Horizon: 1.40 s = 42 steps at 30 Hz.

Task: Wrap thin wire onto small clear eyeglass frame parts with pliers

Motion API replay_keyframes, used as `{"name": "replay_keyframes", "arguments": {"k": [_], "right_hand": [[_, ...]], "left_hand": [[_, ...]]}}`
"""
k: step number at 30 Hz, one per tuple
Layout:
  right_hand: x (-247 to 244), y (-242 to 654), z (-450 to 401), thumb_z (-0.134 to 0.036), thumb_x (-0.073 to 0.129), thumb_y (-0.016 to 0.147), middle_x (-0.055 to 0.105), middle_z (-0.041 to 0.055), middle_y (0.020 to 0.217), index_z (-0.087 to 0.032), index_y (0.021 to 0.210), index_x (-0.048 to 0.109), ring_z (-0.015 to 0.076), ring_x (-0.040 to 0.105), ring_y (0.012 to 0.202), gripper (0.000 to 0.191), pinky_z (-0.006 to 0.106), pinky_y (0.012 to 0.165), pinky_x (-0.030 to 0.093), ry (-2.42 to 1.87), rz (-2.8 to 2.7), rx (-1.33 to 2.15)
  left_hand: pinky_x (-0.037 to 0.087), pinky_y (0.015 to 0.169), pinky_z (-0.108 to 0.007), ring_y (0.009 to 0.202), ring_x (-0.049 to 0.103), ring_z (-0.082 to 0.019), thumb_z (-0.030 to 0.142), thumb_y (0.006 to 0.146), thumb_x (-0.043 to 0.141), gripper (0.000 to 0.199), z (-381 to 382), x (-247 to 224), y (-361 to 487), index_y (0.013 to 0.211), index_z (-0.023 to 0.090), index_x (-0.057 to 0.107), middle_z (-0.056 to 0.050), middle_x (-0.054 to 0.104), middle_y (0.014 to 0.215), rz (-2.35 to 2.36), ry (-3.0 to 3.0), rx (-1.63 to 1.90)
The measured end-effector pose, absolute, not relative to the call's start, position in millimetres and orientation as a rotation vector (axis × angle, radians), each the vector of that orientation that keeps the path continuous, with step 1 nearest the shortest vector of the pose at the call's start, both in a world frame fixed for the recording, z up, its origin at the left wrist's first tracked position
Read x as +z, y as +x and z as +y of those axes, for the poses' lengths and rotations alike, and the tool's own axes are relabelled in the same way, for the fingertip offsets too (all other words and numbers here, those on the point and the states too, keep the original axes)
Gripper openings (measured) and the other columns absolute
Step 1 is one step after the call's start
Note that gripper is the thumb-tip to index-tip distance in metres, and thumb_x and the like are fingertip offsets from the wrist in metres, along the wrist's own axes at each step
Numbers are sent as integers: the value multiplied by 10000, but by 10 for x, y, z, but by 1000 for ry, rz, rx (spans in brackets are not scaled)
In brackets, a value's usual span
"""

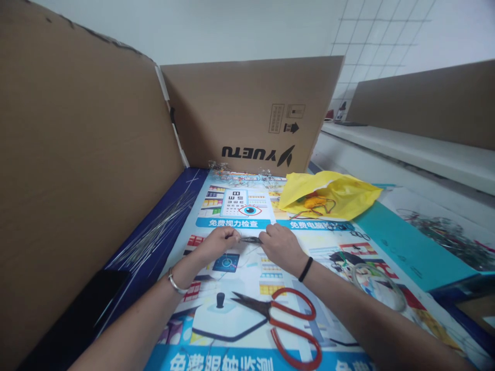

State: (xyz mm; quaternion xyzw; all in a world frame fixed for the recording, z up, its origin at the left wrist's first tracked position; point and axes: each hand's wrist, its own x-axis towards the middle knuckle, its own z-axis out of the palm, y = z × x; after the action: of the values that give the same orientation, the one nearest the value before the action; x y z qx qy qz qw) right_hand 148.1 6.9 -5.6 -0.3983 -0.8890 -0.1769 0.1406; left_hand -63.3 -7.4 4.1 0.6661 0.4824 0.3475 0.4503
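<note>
My right hand (284,248) is closed around a small dark metal tool (250,239) with a narrow tip pointing left; it resembles pliers, but its handles are hidden in the fist. My left hand (221,242) pinches at the tool's tip, with what seems to be thin wire between the fingers; the fine detail is too small to make out. Faint wire strands trail below the hands. Nearer to me lie scissors (266,308) with red looped handles, their blades slightly apart and pointing left.
Straight thin wires (157,226) lie at left beside a cardboard wall (85,118). A yellow bag (348,198) with orange thread lies at back right. A clear coil (381,283) rests by my right forearm. Tangled wire (444,232) sits far right; more lies along the back cardboard (247,98).
</note>
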Motion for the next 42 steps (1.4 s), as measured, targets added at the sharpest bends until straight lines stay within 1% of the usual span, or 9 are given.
{"name": "replay_keyframes", "arguments": {"k": [8,11,15,18,24,29,36,42], "right_hand": [[-57,1475,67,-207,509,786,545,62,787,-180,785,581,184,445,768,78,282,624,254,-1177,-2604,-456],[-57,1475,72,-262,528,798,549,53,799,-187,810,581,179,458,788,93,278,646,274,-1206,-2586,-400],[-60,1497,85,-341,518,822,548,44,795,-184,804,577,169,467,795,169,272,672,294,-1212,-2523,-320],[-66,1514,87,-321,516,824,543,43,793,-176,793,571,166,462,793,157,268,687,298,-1172,-2494,-298],[-54,1509,64,-305,542,801,541,40,811,-178,819,568,171,455,811,131,273,694,291,-1169,-2546,-297],[-50,1497,56,-293,558,783,537,46,822,-177,824,572,178,448,826,124,283,699,284,-1160,-2563,-344],[-22,1502,45,-238,535,773,526,57,775,-173,763,578,183,426,780,79,290,654,247,-1067,-2553,-505],[3,1503,30,-227,506,791,513,56,740,-181,739,576,185,410,751,98,293,624,222,-1031,-2536,-564]], "left_hand": [[280,553,-227,569,345,-97,319,714,507,183,-89,57,-630,635,156,481,32,411,598,1183,1631,852],[288,569,-230,576,355,-99,325,704,523,187,-96,84,-629,634,156,485,31,424,606,1165,1583,862],[312,616,-231,625,403,-106,308,691,543,168,-96,120,-643,649,151,501,18,473,656,1116,1489,878],[321,642,-238,644,413,-108,292,701,536,154,-91,120,-654,656,148,502,13,481,669,1085,1487,883],[293,579,-227,588,356,-93,298,728,516,166,-87,81,-652,655,151,488,33,431,628,1118,1578,862],[293,574,-223,579,358,-91,303,728,517,178,-86,69,-644,644,150,485,34,421,615,1133,1613,842],[269,540,-211,557,333,-85,309,723,530,176,-102,76,-649,658,151,489,39,404,596,1107,1554,817],[260,536,-217,557,332,-90,333,722,528,194,-105,82,-667,661,149,514,39,405,586,1116,1551,794]]}}
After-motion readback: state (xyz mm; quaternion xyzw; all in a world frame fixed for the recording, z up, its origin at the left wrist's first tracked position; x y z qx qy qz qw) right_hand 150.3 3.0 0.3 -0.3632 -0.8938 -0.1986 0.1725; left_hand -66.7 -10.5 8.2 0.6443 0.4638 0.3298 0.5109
